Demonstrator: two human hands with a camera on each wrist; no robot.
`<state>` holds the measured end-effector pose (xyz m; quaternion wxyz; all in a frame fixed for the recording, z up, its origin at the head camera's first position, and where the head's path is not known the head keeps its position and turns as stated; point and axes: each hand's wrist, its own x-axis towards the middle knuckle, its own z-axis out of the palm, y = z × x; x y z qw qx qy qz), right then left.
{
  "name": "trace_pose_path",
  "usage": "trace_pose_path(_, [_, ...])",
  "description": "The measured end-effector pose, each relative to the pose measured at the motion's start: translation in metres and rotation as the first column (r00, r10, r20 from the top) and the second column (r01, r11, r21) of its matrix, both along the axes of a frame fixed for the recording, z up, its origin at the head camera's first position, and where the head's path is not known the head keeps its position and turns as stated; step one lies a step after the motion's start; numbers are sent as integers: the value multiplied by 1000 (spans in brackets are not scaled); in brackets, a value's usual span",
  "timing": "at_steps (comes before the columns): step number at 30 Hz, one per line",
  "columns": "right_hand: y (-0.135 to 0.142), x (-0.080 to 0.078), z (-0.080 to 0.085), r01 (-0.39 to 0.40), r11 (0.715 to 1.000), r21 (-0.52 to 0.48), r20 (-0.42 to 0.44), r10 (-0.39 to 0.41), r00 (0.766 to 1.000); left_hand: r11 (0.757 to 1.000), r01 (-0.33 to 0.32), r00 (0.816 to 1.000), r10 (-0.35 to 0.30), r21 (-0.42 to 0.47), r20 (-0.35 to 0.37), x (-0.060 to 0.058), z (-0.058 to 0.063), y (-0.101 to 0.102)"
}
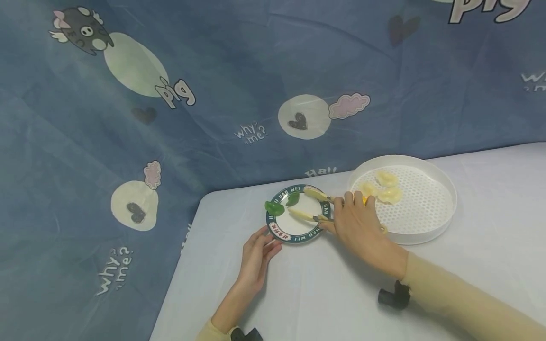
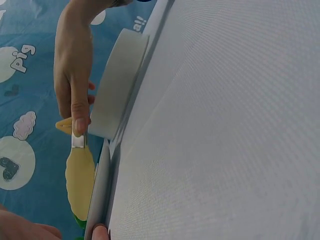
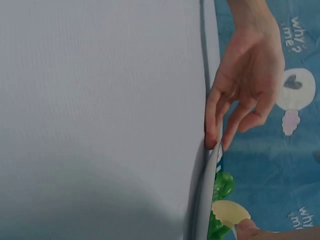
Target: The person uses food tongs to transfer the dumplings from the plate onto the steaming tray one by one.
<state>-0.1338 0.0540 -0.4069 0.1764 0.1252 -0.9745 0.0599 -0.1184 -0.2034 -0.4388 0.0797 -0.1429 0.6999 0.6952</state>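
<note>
My left hand [image 1: 254, 260] pinches the near left rim of a small round plate [image 1: 294, 239] with a dark green lettered border. In the right wrist view, the thumb and fingers of that hand [image 3: 250, 75] meet at the plate's edge. My right hand [image 1: 357, 227] grips tongs [image 1: 303, 215] with pale yellow tips, and their two arms are spread over the plate. Nothing shows between the tips. One green leafy-looking piece [image 1: 274, 208] lies on the plate's left rim, and a second green piece [image 1: 293, 199] sits beside it, near the upper tip.
Right of the plate stands a round white tray [image 1: 448, 199] with a raised wall and a perforated floor. Several pale yellow dumpling-like pieces [image 1: 386, 178] lie in its left part, partly behind my right hand. A blue printed cloth [image 1: 239, 71] hangs behind the white-covered table [image 1: 324, 303].
</note>
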Motion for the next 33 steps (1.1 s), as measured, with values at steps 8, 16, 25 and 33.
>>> trace_pose_path(8, [-9,-13,1,15,1000,20,66,-16,998,1000,-9,1000,9,-8,5,-1,-1,0])
trace_pose_path(16, [-17,-20,1,-14,1000,8,110,13,994,1000,-9,1000,9,-12,6,-1,-1,1])
trace_pose_path(25, [-17,-22,-4,-12,999,30,116,8,993,1000,-1,1000,1,-3,5,-2,0,2])
trace_pose_path(33, [-19,-22,-7,-4,999,40,70,1,998,1000,-3,1000,3,-3,2,-1,1,2])
